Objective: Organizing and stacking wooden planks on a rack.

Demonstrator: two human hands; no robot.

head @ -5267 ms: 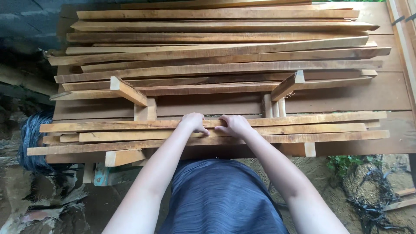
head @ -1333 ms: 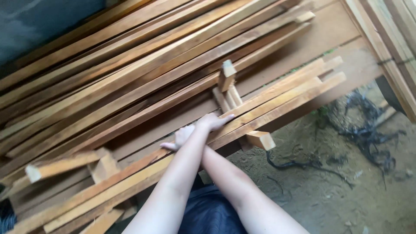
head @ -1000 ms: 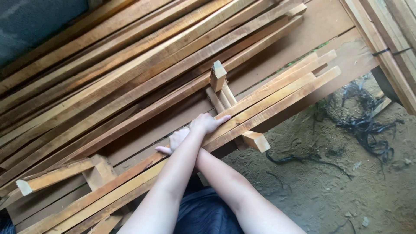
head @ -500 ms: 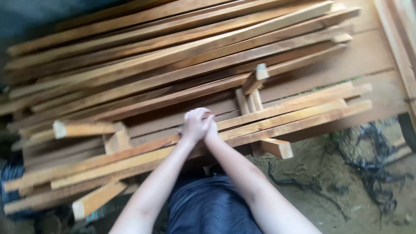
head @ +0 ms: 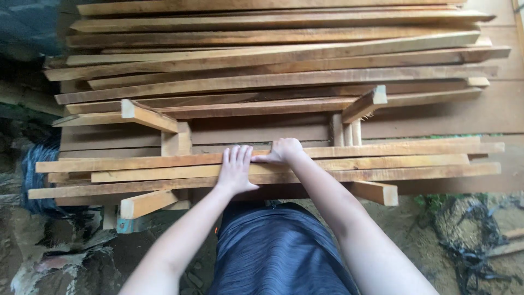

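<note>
Palms down: my left hand (head: 236, 170) lies flat, open, on the near slats (head: 382, 162); my right hand (head: 284, 151), at one o'clock, curls loosely, gripping nothing. Uneven pressure could tip them.

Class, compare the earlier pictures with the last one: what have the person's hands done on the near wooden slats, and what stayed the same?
The arms, crossed a second ago, are uncrossed. The left hand lies flat on the near slats; the right hand rests on the top one. Neither has closed a grip. The slats, the far stack and the short blocks lie as before.
</note>
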